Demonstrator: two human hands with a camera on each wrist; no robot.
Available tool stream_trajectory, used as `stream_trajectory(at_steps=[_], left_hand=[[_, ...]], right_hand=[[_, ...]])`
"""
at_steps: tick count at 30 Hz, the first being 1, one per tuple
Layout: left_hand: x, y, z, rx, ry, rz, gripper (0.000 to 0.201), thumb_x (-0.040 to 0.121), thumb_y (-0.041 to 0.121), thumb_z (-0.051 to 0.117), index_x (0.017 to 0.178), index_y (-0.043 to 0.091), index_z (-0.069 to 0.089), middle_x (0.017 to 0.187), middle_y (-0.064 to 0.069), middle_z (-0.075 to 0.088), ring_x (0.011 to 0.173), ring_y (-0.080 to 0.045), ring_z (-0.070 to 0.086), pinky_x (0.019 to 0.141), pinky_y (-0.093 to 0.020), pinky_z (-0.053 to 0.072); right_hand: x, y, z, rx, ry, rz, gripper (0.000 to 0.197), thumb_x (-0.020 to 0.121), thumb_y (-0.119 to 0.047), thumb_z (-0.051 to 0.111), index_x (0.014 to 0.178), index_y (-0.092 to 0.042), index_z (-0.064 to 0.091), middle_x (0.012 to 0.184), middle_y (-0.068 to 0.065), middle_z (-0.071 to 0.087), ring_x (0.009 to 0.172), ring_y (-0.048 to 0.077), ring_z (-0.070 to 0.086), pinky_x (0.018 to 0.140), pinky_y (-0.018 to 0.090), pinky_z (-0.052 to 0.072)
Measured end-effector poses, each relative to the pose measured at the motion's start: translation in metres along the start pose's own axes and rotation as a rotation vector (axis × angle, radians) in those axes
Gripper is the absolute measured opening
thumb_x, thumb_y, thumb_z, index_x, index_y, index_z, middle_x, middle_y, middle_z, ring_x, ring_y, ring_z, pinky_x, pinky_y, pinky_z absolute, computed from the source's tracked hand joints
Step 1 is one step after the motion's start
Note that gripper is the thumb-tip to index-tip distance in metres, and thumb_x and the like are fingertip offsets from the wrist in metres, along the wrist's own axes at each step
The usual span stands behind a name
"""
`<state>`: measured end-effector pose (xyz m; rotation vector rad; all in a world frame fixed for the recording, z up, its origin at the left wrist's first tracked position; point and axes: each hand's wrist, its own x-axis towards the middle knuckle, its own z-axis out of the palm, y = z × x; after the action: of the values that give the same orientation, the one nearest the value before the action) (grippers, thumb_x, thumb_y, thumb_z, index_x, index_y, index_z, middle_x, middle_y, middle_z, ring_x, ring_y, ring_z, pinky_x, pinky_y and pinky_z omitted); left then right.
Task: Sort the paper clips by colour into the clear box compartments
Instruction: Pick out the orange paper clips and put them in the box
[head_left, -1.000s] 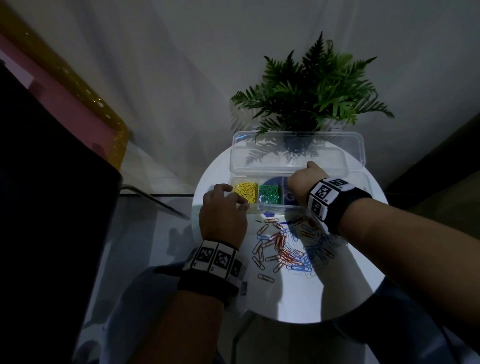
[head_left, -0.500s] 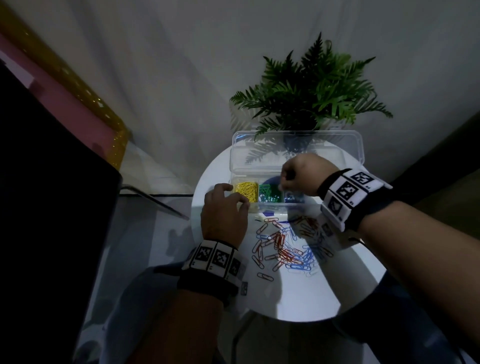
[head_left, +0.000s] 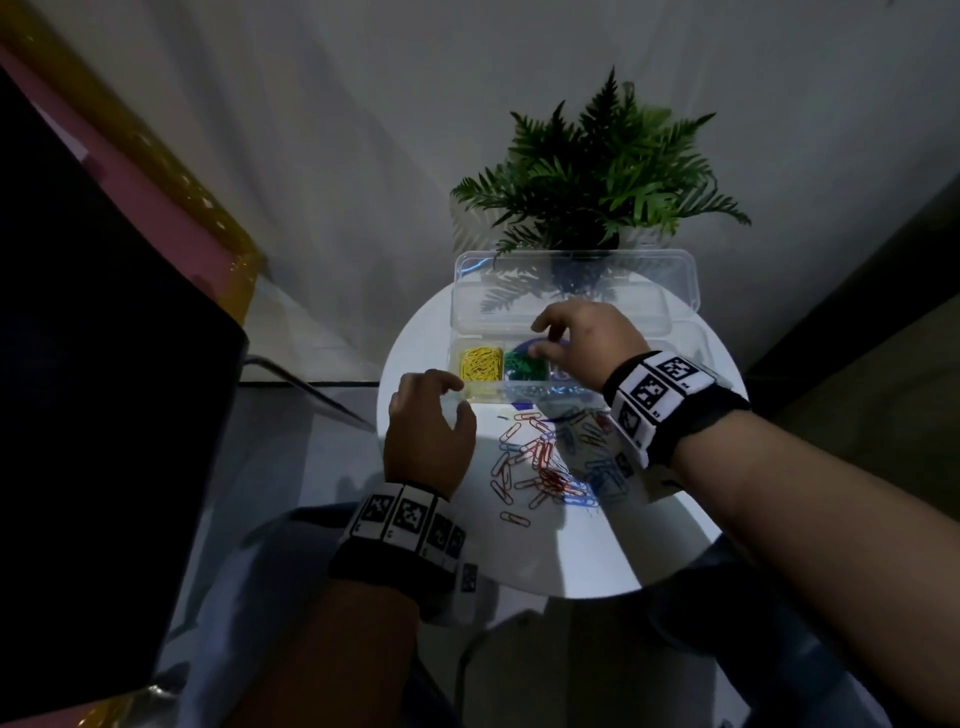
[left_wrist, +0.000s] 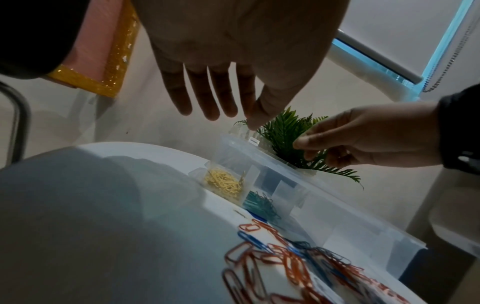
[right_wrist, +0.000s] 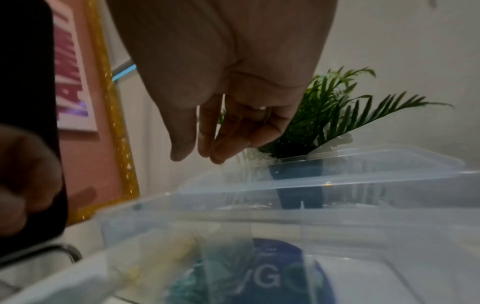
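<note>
A clear box (head_left: 540, 397) with its lid folded back stands at the far side of a round white table (head_left: 571, 551). Its leftmost compartment holds yellow clips (head_left: 479, 364), and the one beside it holds green clips (head_left: 524, 366). Orange and blue clips (head_left: 545, 467) lie loose in front of the box. My right hand (head_left: 540, 340) hovers over the green compartment with loosely bent fingers (right_wrist: 182, 152), and I see nothing between them. My left hand (head_left: 447, 395) is by the box's front left corner, its fingers (left_wrist: 215, 107) straight and empty.
A green potted plant (head_left: 597, 176) stands right behind the box lid. A large black object (head_left: 104, 415) fills the left side. A pink and gold board (head_left: 171, 208) leans against the wall. The table's near edge is close to my lap.
My right hand has risen out of the third compartment and moved left over the green clips, its fingers loosening. My left hand has barely moved.
</note>
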<state>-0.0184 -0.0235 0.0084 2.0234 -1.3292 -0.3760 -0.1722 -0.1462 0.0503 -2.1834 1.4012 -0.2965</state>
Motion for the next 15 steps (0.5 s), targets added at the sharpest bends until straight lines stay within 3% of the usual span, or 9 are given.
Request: stream_trajectory(at_steps=[3,5,8,11,13,15], left_hand=[[-0.009,-0.003,0.002,-0.019,-0.075,-0.079,0.012,0.089,0.014,0.054,0.1,0.016,0.059,0.103,0.001,0.053,0.093,-0.013,0.053,0.08,-0.024,0.041],[-0.007,-0.01,0.005,-0.115,-0.086,-0.178,0.011,0.092,0.017,0.053,0.098,0.014,0.061,0.101,0.001,0.056,0.091,-0.013,0.054,0.082,-0.023,0.041],[0.001,-0.016,0.005,-0.504,-0.161,-0.5,0.015,0.097,0.021,0.047,0.091,0.018,0.061,0.094,0.001,0.063,0.088,-0.017,0.059,0.078,-0.029,0.043],[0.004,-0.012,-0.003,-0.902,-0.26,-0.828,0.033,0.1,0.034,0.036,0.09,0.016,0.061,0.09,0.002,0.063,0.085,-0.013,0.059,0.075,-0.03,0.042],[0.004,-0.013,-0.008,-1.055,-0.301,-0.92,0.041,0.1,0.042,0.032,0.087,0.016,0.061,0.09,0.0,0.063,0.085,-0.014,0.06,0.077,-0.029,0.043],[0.003,-0.014,-0.01,-1.12,-0.326,-0.949,0.046,0.1,0.045,0.029,0.088,0.014,0.061,0.093,-0.003,0.063,0.086,-0.016,0.06,0.079,-0.029,0.043]], right_hand=[[-0.024,-0.006,0.007,0.03,0.029,-0.084,0.012,0.085,-0.023,0.061,0.083,-0.011,0.065,0.083,0.005,0.063,0.078,0.022,0.057,0.07,0.029,0.044],[-0.044,-0.01,0.022,-0.04,-0.146,-0.114,0.015,0.085,-0.021,0.057,0.078,-0.01,0.064,0.083,0.009,0.066,0.08,0.026,0.06,0.067,0.029,0.044],[-0.061,-0.015,0.052,-0.164,-0.369,-0.068,0.019,0.084,-0.031,0.059,0.088,-0.013,0.067,0.096,0.009,0.066,0.09,0.027,0.06,0.069,0.028,0.041],[-0.063,-0.018,0.077,-0.281,-0.367,-0.033,0.044,0.077,-0.049,0.064,0.103,-0.013,0.065,0.11,0.01,0.062,0.102,0.03,0.059,0.084,0.034,0.046],[-0.065,-0.018,0.088,-0.353,-0.326,-0.03,0.057,0.071,-0.057,0.067,0.108,-0.014,0.059,0.113,0.01,0.059,0.104,0.03,0.058,0.086,0.034,0.044],[-0.065,-0.019,0.092,-0.361,-0.308,-0.025,0.056,0.072,-0.053,0.068,0.11,-0.013,0.057,0.115,0.01,0.057,0.104,0.031,0.057,0.087,0.034,0.043]])
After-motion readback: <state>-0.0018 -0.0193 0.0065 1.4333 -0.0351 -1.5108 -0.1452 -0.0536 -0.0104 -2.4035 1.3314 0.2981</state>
